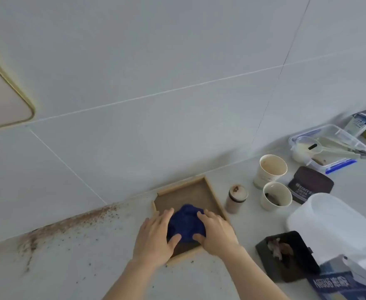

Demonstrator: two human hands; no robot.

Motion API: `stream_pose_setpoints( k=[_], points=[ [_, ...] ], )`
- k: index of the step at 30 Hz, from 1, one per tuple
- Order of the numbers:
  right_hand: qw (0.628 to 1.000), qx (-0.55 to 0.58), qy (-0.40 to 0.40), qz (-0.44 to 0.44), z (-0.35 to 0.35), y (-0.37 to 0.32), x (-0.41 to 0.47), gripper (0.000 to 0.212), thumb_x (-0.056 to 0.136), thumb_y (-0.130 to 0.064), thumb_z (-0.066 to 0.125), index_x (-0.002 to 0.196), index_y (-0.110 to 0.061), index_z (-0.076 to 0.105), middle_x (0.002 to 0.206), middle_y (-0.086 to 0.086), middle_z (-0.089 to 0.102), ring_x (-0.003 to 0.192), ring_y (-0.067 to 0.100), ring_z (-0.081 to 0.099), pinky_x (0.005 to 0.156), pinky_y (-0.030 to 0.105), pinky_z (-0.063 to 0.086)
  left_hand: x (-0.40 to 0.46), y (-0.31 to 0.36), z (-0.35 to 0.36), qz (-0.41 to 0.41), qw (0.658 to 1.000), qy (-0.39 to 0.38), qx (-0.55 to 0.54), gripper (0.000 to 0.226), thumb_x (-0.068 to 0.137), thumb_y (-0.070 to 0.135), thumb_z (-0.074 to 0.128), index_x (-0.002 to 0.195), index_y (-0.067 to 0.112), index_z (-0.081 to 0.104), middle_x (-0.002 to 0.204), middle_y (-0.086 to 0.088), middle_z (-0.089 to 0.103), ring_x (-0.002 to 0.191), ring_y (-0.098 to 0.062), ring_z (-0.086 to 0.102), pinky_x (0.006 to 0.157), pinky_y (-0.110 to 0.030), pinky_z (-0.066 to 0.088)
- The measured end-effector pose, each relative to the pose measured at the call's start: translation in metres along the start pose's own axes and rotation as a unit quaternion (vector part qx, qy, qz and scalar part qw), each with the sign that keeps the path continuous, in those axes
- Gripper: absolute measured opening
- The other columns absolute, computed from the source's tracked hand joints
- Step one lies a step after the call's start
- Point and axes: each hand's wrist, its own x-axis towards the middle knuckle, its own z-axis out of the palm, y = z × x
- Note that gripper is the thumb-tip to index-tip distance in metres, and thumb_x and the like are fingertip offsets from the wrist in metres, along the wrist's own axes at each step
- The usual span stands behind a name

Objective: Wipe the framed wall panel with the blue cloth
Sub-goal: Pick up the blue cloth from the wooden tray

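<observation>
Both hands, left hand (pixel 155 236) and right hand (pixel 216 231), flat on blue cloth (pixel 186 224) inside wood-framed panel (pixel 184 187).

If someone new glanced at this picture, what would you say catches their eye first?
Probably the bright blue cloth, bunched up on the brown wood-framed panel near the lower middle, with the left hand and right hand pressing on it from either side. Next, the trail of brown powder and dark specks along the wall edge to the left, then the clutter of paper cups and containers on the right.
</observation>
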Motion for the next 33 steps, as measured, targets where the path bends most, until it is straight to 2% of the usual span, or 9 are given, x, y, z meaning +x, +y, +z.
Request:
stream_pose_setpoints(
  k=[3,6,10,16,19,22,27,30,33],
  points=[
    [1.000,0.000,0.007,0.014,0.010,0.008,0.008,0.060,0.101,-0.038,0.062,0.154,-0.022,0.041,0.154,0.003,0.051,0.136,0.029,0.053,0.111,0.041,0.047,0.013,-0.001,0.018,-0.013,1.000,-0.010,0.019,0.072,0.102,0.052,0.052,0.163,0.030,0.021,0.167,0.006,0.036,0.156,-0.020,0.028,0.126,-0.038,0.021],
    [1.000,-0.003,0.024,0.017,0.022,0.013,0.011,0.042,0.101,-0.029,0.063,0.142,-0.022,0.057,0.141,0.000,0.059,0.123,0.027,0.057,0.102,0.039,0.050,0.017,0.001,0.032,-0.022,0.999,-0.027,0.037,0.064,0.100,0.051,0.055,0.157,0.031,0.033,0.157,0.007,0.049,0.143,-0.019,0.045,0.122,-0.037,0.028],
    [0.996,-0.026,0.084,0.025,0.033,0.016,0.017,0.024,0.102,-0.015,0.058,0.123,-0.022,0.067,0.122,-0.001,0.065,0.107,0.023,0.058,0.091,0.032,0.047,0.020,0.001,0.040,-0.027,0.998,0.011,0.052,0.050,0.098,0.041,0.064,0.144,0.034,0.046,0.141,0.011,0.060,0.129,-0.017,0.055,0.113,-0.032,0.036],
    [0.993,-0.024,0.114,0.024,0.030,0.016,0.018,0.026,0.098,-0.007,0.059,0.116,-0.021,0.070,0.111,0.001,0.070,0.104,0.024,0.059,0.078,0.028,0.035,0.022,0.008,0.030,-0.031,0.995,0.032,0.091,0.032,0.099,0.037,0.064,0.131,0.032,0.060,0.127,0.012,0.070,0.122,-0.017,0.054,0.106,-0.032,0.036],
    [0.993,-0.004,0.121,0.006,0.016,0.018,0.014,0.021,0.101,-0.012,0.055,0.117,-0.021,0.066,0.113,0.000,0.068,0.105,0.022,0.057,0.079,0.029,0.042,0.021,0.005,0.011,-0.033,0.993,0.056,0.096,0.028,0.101,0.041,0.060,0.128,0.033,0.060,0.123,0.012,0.072,0.120,-0.017,0.054,0.103,-0.032,0.036],
    [0.990,0.003,0.137,-0.024,-0.008,0.012,0.010,0.018,0.103,-0.017,0.054,0.116,-0.022,0.066,0.113,0.000,0.068,0.108,0.024,0.057,0.085,0.033,0.048,0.018,0.002,-0.020,-0.029,0.991,0.082,0.098,0.021,0.102,0.041,0.057,0.121,0.034,0.062,0.116,0.011,0.073,0.116,-0.018,0.054,0.101,-0.034,0.035],
    [0.980,-0.003,0.191,-0.058,-0.061,-0.019,0.004,0.014,0.100,-0.016,0.054,0.106,-0.018,0.067,0.108,0.002,0.069,0.105,0.027,0.057,0.076,0.030,0.031,0.012,-0.005,-0.084,-0.011,0.984,0.134,0.117,0.018,0.102,0.039,0.056,0.117,0.035,0.065,0.111,0.011,0.074,0.114,-0.019,0.053,0.097,-0.034,0.034],
    [0.972,0.007,0.223,-0.076,-0.095,-0.045,-0.002,0.012,0.098,-0.016,0.054,0.101,-0.018,0.065,0.102,0.000,0.070,0.102,0.026,0.056,0.075,0.032,0.031,-0.001,-0.011,-0.127,-0.013,0.975,0.176,0.132,0.018,0.103,0.034,0.053,0.114,0.034,0.066,0.106,0.010,0.074,0.110,-0.018,0.053,0.096,-0.033,0.035],
    [0.962,0.008,0.252,-0.104,-0.126,-0.078,-0.010,0.016,0.099,-0.014,0.051,0.104,-0.019,0.066,0.102,0.000,0.068,0.101,0.026,0.055,0.075,0.033,0.037,-0.019,-0.018,-0.172,-0.009,0.965,0.228,0.130,0.018,0.103,0.031,0.053,0.112,0.033,0.068,0.103,0.009,0.075,0.108,-0.019,0.053,0.096,-0.033,0.036]
  ],
)
